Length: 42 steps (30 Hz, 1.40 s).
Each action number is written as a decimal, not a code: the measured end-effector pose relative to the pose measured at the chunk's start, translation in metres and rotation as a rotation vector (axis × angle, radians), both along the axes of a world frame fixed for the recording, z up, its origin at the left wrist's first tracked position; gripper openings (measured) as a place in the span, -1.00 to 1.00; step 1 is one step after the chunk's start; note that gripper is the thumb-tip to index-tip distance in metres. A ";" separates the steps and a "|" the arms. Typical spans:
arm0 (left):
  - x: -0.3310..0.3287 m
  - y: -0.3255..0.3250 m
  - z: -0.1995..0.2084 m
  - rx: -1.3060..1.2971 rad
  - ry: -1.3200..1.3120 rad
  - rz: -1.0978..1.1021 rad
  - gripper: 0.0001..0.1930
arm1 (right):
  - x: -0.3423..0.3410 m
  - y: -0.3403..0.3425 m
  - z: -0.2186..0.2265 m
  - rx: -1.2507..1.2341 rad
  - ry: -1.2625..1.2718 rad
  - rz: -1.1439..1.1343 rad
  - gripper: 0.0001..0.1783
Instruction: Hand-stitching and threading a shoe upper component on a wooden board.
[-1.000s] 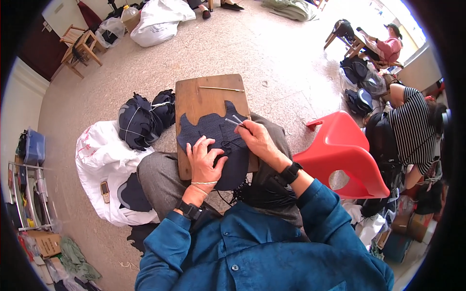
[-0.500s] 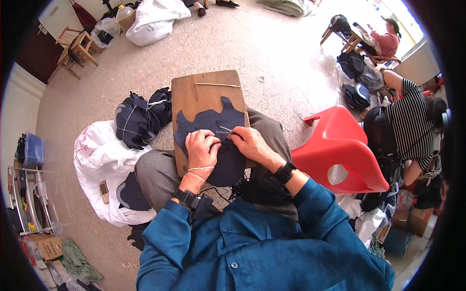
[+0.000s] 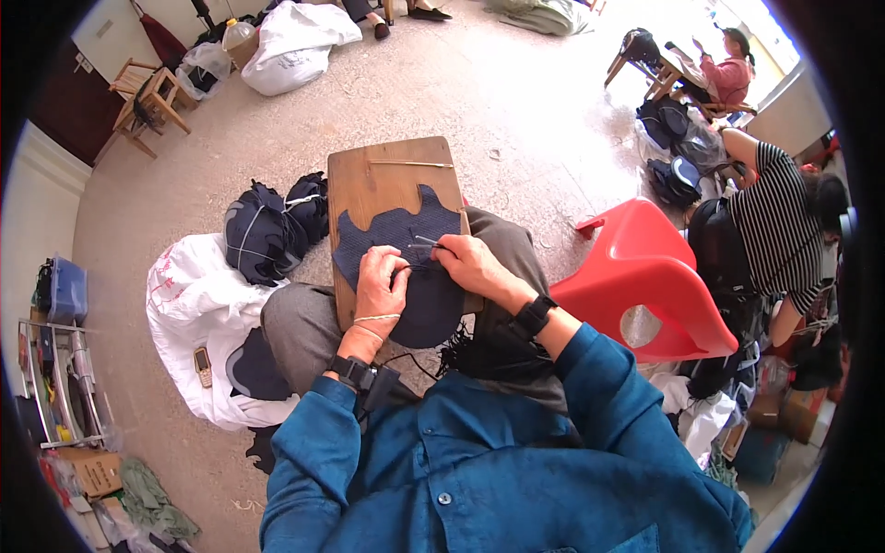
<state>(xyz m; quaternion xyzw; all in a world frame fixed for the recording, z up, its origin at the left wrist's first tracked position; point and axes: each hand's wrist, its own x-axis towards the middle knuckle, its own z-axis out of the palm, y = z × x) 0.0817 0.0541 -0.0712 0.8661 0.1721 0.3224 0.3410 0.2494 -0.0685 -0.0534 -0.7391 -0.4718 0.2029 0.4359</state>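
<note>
A dark navy, textured fabric piece [image 3: 396,226] with a cut-out, wavy far edge lies over the wooden board [image 3: 355,180] at my lap. My left hand [image 3: 378,288] rests on the fabric, thumb and forefinger closed on a thin dark cord at its middle. Just right of it, my right hand [image 3: 479,269] pinches a slim metal tool [image 3: 426,241], perhaps a hook or needle, its tip pointing left over the fabric. Its exact kind is too small to tell. A rounded dark part of the piece [image 3: 429,318] hangs toward me below my hands.
A thin stick [image 3: 413,164] lies on the board's far end. Tied dark bundles [image 3: 263,230] and a white sack [image 3: 184,295] bearing a phone [image 3: 203,367] sit at left. A red plastic chair [image 3: 645,267] stands close at right, with a person in stripes [image 3: 774,221] beyond it.
My right hand has shifted slightly left and up, and the metal tool lies flatter, nearer my left fingers. The left hand stays almost in place.
</note>
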 end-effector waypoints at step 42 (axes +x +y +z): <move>0.025 0.012 0.170 -0.506 -0.168 -0.191 -0.79 | -0.050 -0.005 -0.019 0.228 -0.135 0.090 -0.65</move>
